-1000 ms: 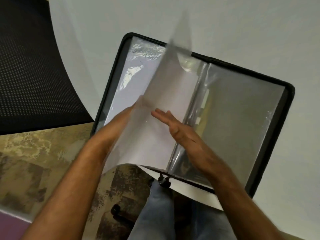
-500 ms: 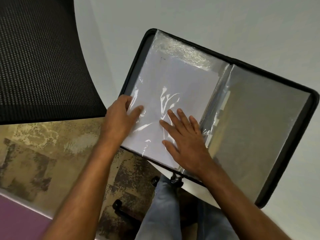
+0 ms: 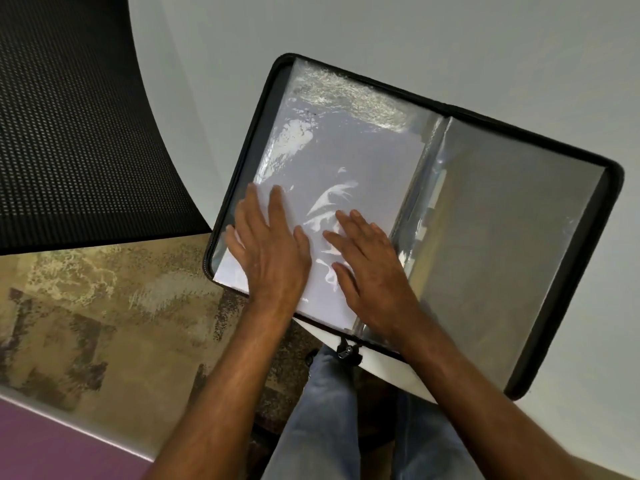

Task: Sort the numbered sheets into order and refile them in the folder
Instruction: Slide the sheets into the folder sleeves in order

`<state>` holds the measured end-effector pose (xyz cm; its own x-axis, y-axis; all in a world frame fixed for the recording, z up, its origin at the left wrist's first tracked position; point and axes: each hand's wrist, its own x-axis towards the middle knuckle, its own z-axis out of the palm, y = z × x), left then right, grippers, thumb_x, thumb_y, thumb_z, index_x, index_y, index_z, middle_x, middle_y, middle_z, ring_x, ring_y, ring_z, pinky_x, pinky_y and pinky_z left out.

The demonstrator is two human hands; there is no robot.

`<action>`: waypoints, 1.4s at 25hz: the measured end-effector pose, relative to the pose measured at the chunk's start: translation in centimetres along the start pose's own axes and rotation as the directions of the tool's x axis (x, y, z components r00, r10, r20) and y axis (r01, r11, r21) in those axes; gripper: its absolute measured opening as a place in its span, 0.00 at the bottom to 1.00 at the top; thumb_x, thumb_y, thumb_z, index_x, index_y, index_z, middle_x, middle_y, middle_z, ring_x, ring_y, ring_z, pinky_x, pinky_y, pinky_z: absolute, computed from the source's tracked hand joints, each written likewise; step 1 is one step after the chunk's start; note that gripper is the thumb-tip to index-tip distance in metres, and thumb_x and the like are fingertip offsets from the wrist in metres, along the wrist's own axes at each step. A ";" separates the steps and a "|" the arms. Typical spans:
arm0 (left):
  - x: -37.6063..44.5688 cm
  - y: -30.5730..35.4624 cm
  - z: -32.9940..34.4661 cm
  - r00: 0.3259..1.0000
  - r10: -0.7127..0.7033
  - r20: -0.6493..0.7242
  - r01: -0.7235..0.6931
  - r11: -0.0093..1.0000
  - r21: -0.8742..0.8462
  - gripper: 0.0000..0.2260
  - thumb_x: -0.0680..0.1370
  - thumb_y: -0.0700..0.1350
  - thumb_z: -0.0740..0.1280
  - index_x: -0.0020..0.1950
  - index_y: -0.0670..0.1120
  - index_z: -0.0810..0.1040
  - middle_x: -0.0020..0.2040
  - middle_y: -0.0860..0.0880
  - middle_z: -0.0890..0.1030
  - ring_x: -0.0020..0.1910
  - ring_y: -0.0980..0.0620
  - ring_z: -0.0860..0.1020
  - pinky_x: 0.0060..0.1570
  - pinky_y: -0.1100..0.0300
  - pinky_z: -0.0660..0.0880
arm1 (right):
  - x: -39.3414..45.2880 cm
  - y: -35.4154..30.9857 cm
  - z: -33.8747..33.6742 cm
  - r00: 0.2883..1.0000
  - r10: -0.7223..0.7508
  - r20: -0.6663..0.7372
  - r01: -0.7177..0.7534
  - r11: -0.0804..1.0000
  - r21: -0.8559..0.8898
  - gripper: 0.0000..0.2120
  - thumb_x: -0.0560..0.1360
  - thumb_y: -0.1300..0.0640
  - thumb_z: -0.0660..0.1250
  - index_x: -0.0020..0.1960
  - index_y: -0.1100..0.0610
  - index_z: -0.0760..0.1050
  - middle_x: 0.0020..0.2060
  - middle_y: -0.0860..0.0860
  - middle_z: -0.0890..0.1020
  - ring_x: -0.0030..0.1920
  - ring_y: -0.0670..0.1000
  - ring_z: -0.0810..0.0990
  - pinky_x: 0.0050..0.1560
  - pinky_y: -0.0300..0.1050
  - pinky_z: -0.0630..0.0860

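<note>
Pale grey table (image 3: 381, 32) under an open zip folder (image 3: 613, 188), a black mesh chair (image 3: 69, 116) off to the left and patterned carpet (image 3: 104, 306) below — that was the setting as I worked. A second earlier a plastic sleeve stood mid-turn in the air; by this moment it lay flat on the folder's left half, a white sheet (image 3: 363, 161) inside it. My left hand (image 3: 268, 251) had slid inward from the folder's outer edge and now rested flat on the sleeve (image 3: 346, 88), fingers straight and loosely spread. My right hand (image 3: 369, 261) lay beside it, nearer the spine, fingers also straight, pressing the glossy plastic smooth. Neither hand held anything. The folder's right half showed a grey, empty-looking pocket (image 3: 502, 254). Any number on the sheet was too faint to read. I judged this page settled — one sheet refiled, with the facing pocket likely next to fill. The folder overhung the table's near edge above my knees.
</note>
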<state>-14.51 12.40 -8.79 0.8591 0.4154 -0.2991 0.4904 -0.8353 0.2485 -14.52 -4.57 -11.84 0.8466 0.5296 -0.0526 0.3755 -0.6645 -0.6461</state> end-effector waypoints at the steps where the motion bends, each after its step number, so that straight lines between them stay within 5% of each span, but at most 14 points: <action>1: -0.5 0.6 0.4 0.999 0.047 0.019 -0.048 0.999 0.014 0.31 0.83 0.49 0.64 0.84 0.49 0.56 0.85 0.41 0.48 0.83 0.40 0.49 0.79 0.35 0.50 | -0.3 0.3 -0.5 0.997 0.034 -0.065 -0.032 0.999 0.032 0.22 0.83 0.59 0.65 0.77 0.57 0.71 0.81 0.54 0.64 0.83 0.53 0.56 0.80 0.60 0.58; 6: -2.6 4.8 1.8 0.932 0.339 0.130 -0.337 0.941 -0.036 0.30 0.84 0.54 0.62 0.84 0.48 0.57 0.85 0.42 0.46 0.84 0.41 0.46 0.80 0.35 0.49 | -2.2 3.3 -3.7 0.937 0.261 -0.233 -0.259 0.965 0.038 0.24 0.82 0.56 0.68 0.77 0.57 0.70 0.79 0.54 0.67 0.82 0.52 0.57 0.83 0.54 0.52; 12: -4.9 12.4 4.4 0.795 0.580 0.180 -0.583 0.811 -0.038 0.30 0.81 0.53 0.68 0.80 0.46 0.65 0.83 0.40 0.58 0.81 0.39 0.59 0.74 0.33 0.60 | -9.0 10.1 -9.1 0.821 0.447 -0.356 -0.457 0.888 0.061 0.26 0.82 0.53 0.68 0.78 0.58 0.68 0.79 0.54 0.67 0.82 0.54 0.57 0.81 0.55 0.57; 21: -7.1 25.5 9.0 0.599 0.773 0.207 -0.777 0.624 -0.086 0.30 0.82 0.54 0.66 0.82 0.45 0.64 0.84 0.40 0.56 0.82 0.39 0.56 0.76 0.34 0.56 | -20.6 16.9 -14.4 0.560 0.645 -0.520 -0.684 0.714 0.149 0.26 0.84 0.50 0.62 0.79 0.57 0.66 0.81 0.52 0.63 0.83 0.53 0.54 0.82 0.49 0.52; 26: -11.3 34.1 13.2 0.463 0.861 0.211 -0.864 0.491 -0.109 0.30 0.83 0.55 0.65 0.82 0.45 0.63 0.83 0.40 0.57 0.81 0.38 0.59 0.75 0.33 0.59 | -28.1 22.1 -17.7 0.366 0.717 -0.593 -0.795 0.572 0.201 0.28 0.84 0.45 0.59 0.80 0.56 0.64 0.82 0.53 0.61 0.83 0.53 0.53 0.82 0.59 0.55; 35: -13.2 43.7 18.1 0.446 0.850 0.279 -0.883 0.470 -0.019 0.33 0.81 0.61 0.59 0.81 0.43 0.62 0.81 0.39 0.61 0.79 0.37 0.61 0.74 0.36 0.61 | -31.5 29.0 -20.8 0.362 0.747 -0.557 -0.877 0.475 0.068 0.35 0.84 0.38 0.55 0.84 0.56 0.52 0.84 0.54 0.52 0.84 0.56 0.46 0.83 0.59 0.48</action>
<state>-7.05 -36.15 -10.68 0.7594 -0.6254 -0.1796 -0.5250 -0.7520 0.3986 -22.48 -51.48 -13.07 0.7972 -0.5986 -0.0777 -0.5897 -0.7448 -0.3123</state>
